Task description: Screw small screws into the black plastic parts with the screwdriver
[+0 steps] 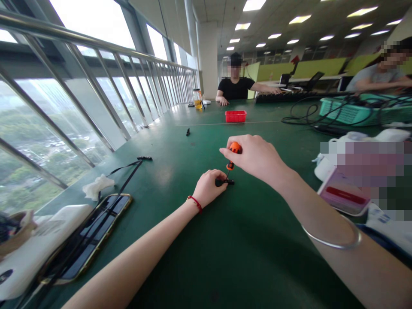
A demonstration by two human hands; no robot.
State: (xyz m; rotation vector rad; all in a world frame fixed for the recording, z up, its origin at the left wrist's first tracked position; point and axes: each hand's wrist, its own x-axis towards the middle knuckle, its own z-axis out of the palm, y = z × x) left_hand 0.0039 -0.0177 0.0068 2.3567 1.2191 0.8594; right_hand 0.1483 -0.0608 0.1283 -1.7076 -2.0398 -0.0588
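Right grip [255, 151] curled round orange-and-black bulb-handled screwdriver [230, 165], left grip [209, 185] just below pinching small black oblong piece [229, 182]; press straight, steadily.

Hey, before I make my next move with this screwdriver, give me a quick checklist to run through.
1. Screwdriver held: ok, the right grip has its orange-and-black handle.
2. Small black part held: ok, the left grip has one end.
3. Screwdriver tip seated: cannot tell, too small to make out where it meets the part.
4. Left fingertips well away from the tip: not ok, they look very close.
5. Phone out of the way: ok, it lies left of the left forearm.
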